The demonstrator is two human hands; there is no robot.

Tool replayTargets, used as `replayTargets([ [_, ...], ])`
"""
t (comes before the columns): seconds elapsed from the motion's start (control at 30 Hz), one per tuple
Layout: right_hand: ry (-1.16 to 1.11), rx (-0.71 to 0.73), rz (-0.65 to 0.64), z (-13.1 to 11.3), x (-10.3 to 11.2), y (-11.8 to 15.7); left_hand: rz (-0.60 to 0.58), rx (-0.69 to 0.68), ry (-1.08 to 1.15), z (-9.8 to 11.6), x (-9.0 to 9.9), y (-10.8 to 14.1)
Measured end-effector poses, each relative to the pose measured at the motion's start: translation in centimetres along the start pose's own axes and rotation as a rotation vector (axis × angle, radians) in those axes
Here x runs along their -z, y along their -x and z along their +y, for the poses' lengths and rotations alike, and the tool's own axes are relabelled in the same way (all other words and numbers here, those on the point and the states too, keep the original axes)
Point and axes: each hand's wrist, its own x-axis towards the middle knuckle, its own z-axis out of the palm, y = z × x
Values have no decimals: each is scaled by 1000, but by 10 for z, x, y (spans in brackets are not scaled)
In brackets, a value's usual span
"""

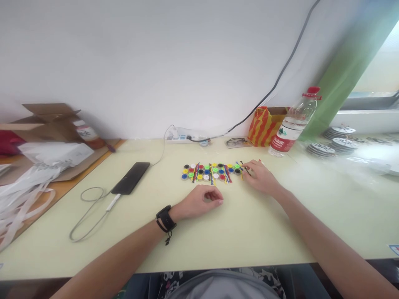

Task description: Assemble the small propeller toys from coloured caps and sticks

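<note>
Small round discs (206,177) in several colours, seemingly in clear cases, stand in short rows on the table. Bundles of thin coloured plastic sticks (227,173) lie between the groups. At the right end of the row, my right hand (259,177) has its fingers closed around a thin black stick (247,170); its palm side is hidden. A small red tip shows just past its knuckles. Nearer to me, my left hand (199,201) rests on its side on the table, fingers loosely curled, thumb a little apart, with nothing seen inside. A black watch (166,218) is on that wrist.
A phone (131,178) with a cable lies at left, beside a cardboard box (52,120) and white straps (21,207). Along the wall are a power strip (181,136), glasses (236,142), a striped bag (263,126) and a water bottle (289,128). Stacked round discs (321,149) stand right.
</note>
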Motion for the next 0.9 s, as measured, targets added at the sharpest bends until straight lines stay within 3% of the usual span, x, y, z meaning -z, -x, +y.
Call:
replayTargets([
  [0.33,62,67,-65,13,-5,-3,-3,-3,-19,0,0,0],
  [0.67,-86,-76,202,13,3,-6,-14,-5,-26,-2,0,0],
  [0.9,-303,-85,315,-13,12,-3,-25,-5,-24,0,1,0],
])
